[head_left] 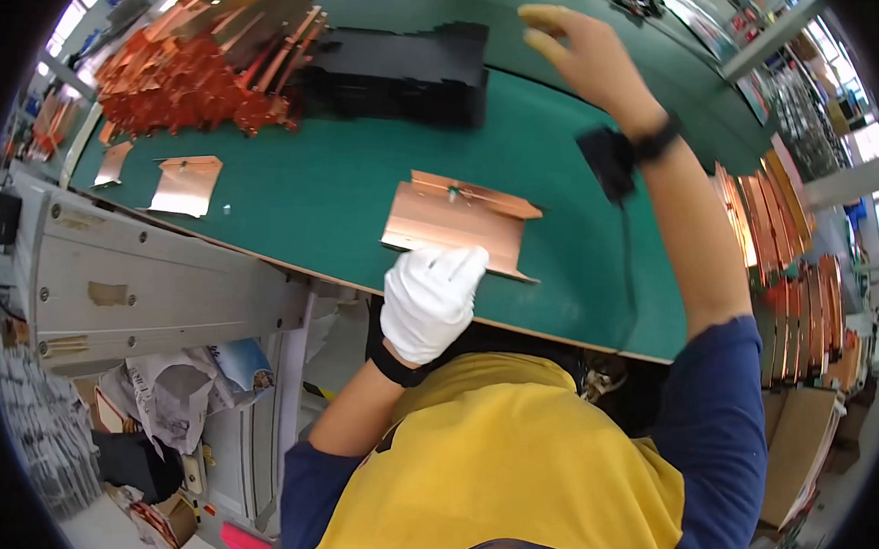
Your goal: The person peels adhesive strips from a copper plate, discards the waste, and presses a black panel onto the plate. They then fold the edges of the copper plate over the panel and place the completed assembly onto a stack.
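A bent copper sheet [456, 219] with raised, folded edges lies on the green tabletop in front of me. My left hand [429, 300], in a white glove, is closed at its near edge, and the fingertips are partly hidden. My right hand [587, 58] is raised above the far right of the table. Yellow covers show on its thumb and forefinger, which are apart with nothing visible between them. Beside my right wrist is a small black box [608, 164] with a cable running down toward the table's near edge.
A heap of copper parts [195, 74] stands at the far left, beside a black block-shaped object [399, 73]. A smaller copper piece [186, 186] lies near the left edge. Stacked copper sheets [800, 320] stand right of the table. A grey metal panel [151, 275] adjoins its left side.
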